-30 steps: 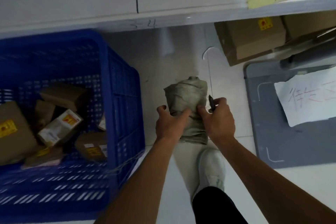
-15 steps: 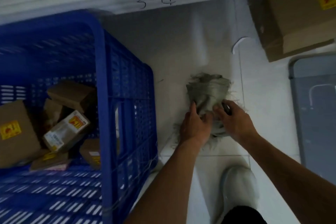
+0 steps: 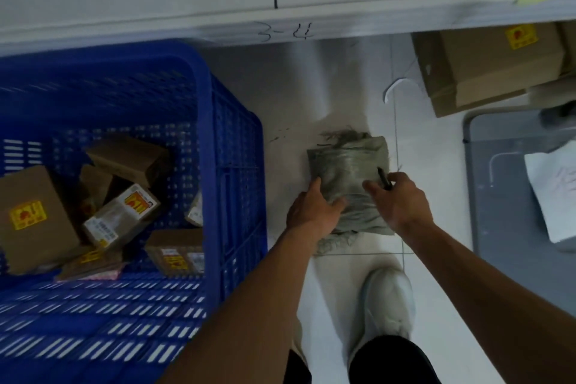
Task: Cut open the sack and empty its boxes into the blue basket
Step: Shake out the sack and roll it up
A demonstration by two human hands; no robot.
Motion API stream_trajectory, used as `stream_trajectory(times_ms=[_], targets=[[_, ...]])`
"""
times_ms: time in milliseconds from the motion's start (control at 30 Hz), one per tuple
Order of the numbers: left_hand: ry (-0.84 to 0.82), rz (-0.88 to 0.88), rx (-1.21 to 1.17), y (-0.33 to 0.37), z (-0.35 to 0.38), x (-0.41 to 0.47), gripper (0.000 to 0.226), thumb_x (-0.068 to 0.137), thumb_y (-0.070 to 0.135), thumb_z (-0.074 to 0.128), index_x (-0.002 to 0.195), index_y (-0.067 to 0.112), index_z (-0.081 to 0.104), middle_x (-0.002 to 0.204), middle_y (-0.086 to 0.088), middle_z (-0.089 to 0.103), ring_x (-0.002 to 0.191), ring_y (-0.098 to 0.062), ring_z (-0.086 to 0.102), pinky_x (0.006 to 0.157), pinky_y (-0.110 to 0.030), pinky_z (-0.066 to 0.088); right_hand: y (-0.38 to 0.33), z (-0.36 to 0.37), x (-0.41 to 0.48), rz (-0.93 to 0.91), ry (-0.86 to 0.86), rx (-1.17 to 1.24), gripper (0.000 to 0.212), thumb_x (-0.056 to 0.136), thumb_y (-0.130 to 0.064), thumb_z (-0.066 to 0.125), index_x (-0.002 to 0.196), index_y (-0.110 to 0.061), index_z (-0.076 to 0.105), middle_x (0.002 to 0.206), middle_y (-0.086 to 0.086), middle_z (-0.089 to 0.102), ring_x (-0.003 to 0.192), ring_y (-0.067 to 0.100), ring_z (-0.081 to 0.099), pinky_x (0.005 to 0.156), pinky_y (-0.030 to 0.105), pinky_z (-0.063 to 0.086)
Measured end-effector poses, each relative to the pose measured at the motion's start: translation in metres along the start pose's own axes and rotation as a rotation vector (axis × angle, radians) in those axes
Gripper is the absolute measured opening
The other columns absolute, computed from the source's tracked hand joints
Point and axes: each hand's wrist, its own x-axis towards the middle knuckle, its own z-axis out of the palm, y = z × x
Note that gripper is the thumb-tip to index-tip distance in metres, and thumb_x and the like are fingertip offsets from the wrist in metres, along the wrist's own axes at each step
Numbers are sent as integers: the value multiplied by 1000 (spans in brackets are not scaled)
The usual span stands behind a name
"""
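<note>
The sack [image 3: 347, 178], a grey woven bundle with frayed threads at its far end, lies on the floor [image 3: 311, 97] at centre frame, just right of the blue basket [image 3: 205, 121]. The left hand [image 3: 313, 212] lies flat against the sack's near left side, fingers [image 3: 336, 204] spread and pressing rather than closed around it. The right hand [image 3: 400, 199] is on the near right side; its fingers are curled around a slim dark tool [image 3: 384, 178], apparently the cutter, whose tip points up and away. Whether the blade is exposed cannot be determined.

The sack appears folded and flattened, and boxes [image 3: 121, 215] already lie in the basket at left frame; the emptying is probably complete. If the step is compacting the sack, the hands should press evenly from both sides and keep the tool tip directed away from the left hand. The loose threads may snag on the tool. A shoe [image 3: 386, 302] stands just below the sack.
</note>
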Motion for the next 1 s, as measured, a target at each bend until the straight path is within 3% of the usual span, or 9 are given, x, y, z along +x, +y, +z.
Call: stream_trajectory(times_ms=[233, 400, 500, 567, 633, 733, 800, 900, 1000], targets=[[-15, 112, -110, 18, -32, -62, 65, 99, 50, 54, 157, 36, 29, 155, -2, 45, 134, -25, 50, 105, -33, 44, -32, -18, -52, -3, 17, 30, 44, 95, -41, 57, 124, -7, 57, 108, 15, 65, 93, 32, 61, 82, 39, 49], [-12, 90, -396, 41, -45, -114, 37, 96, 47, 54, 126, 32, 68, 126, 0, 70, 110, -18, 67, 94, -32, 55, -54, -34, -99, -46, -36, 114, 36, 99, -38, 48, 116, -8, 60, 103, 11, 65, 92, 28, 62, 81, 39, 50], [11, 70, -588, 56, -52, -150, 31, 98, 44, 55, 107, 22, 76, 100, -2, 79, 92, -18, 75, 81, -29, 59, -66, -52, -136, -119, -84, 247, 28, 104, -27, 41, 108, -9, 61, 101, 11, 66, 80, 18, 60, 68, 28, 44], [47, 52, -678, 63, -60, -174, 28, 100, 38, 58, 108, 17, 75, 95, -3, 79, 80, -15, 76, 66, -21, 56, -74, -65, -160, -139, -126, 327, 27, 104, -16, 38, 100, -5, 62, 95, 13, 67, 72, 16, 61, 55, 17, 45], [85, 39, -731, 66, -69, -198, 27, 100, 33, 61, 112, 12, 74, 97, -6, 79, 78, -17, 75, 65, -22, 57, -82, -78, -184, -167, -179, 350, 30, 104, -10, 36, 94, -3, 64, 90, 13, 68, 69, 17, 62, 48, 15, 43], [142, 50, -775, 69, -83, -233, 25, 96, 32, 67, 109, 13, 75, 93, -6, 79, 86, -23, 77, 87, -40, 61, -94, -95, -215, -241, -240, 329, 31, 100, -11, 41, 82, -12, 65, 75, 6, 64, 65, 16, 56, 60, 26, 43], [180, 59, -815, 72, -95, -258, 27, 91, 35, 72, 104, 12, 76, 91, -7, 80, 88, -25, 77, 92, -44, 60, -102, -106, -234, -296, -265, 285, 30, 97, -11, 43, 85, -19, 69, 74, 1, 65, 68, 17, 56, 69, 34, 46], [226, 59, -852, 72, -110, -292, 32, 86, 35, 75, 103, 7, 77, 94, -11, 79, 90, -27, 77, 90, -42, 61, -115, -117, -266, -385, -284, 171, 34, 96, -12, 44, 106, -22, 74, 84, -1, 69, 74, 16, 59, 79, 39, 51], [243, 57, -911, 69, -124, -326, 25, 95, 20, 70, 106, -2, 73, 91, -14, 77, 78, -21, 75, 70, -26, 62, -125, -126, -298, -447, -318, 153, 36, 96, -7, 44, 115, -15, 73, 85, -3, 68, 69, 9, 57, 72, 30, 46]])
